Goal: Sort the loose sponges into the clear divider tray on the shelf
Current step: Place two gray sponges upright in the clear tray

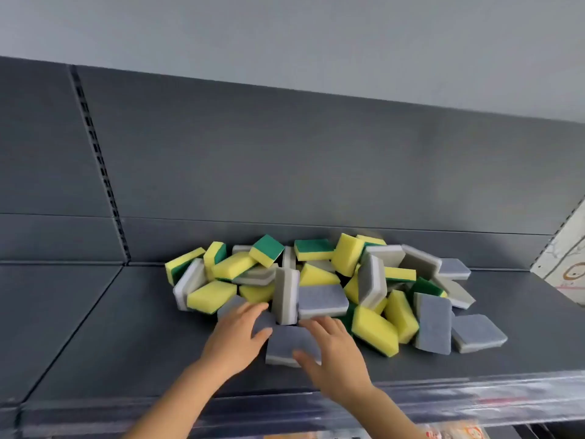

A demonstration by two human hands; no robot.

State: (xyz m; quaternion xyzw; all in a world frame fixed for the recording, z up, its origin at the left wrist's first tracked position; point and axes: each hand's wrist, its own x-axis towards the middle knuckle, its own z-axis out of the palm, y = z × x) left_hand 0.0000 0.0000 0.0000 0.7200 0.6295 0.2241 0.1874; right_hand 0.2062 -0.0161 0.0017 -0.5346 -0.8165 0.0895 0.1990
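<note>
**Okay, sponge pile on the shelf, both hands in it**

So the main thing here is the grey sponge [286, 343] lying flat on the shelf [110, 343], right at the near edge of the pile of sponges [316, 280]. The right hand [335, 353] has it: thumb on the near edge, fingers [323, 324] curled over the far corner, so it's pinched across its width. It's a bit blurry, but that's how it reads.

Just to the left, the left hand [235, 335] lies on a second grey sponge [232, 307]. Its fingers are pretty much straight and spread across the top, with the thumb sticking out sideways and touching the left edge of the first one. No real grip there, more of a flat rest.

Between the two hands, an upright grey sponge [286, 293] stands on end. Behind it, the heap is a jumble of yellow-and-green ones and grey ones, some flat, some tilted, some leaning on each other, pushed up near the back panel [285, 153]. A flat grey sponge [478, 332] sits off to the right of the heap.

The shelf is dark grey, with a clear plastic strip [474, 391] running along its front edge. A slotted upright [95, 153] runs down the back panel on the left, and there's a pale wall [285, 26] above.
</note>
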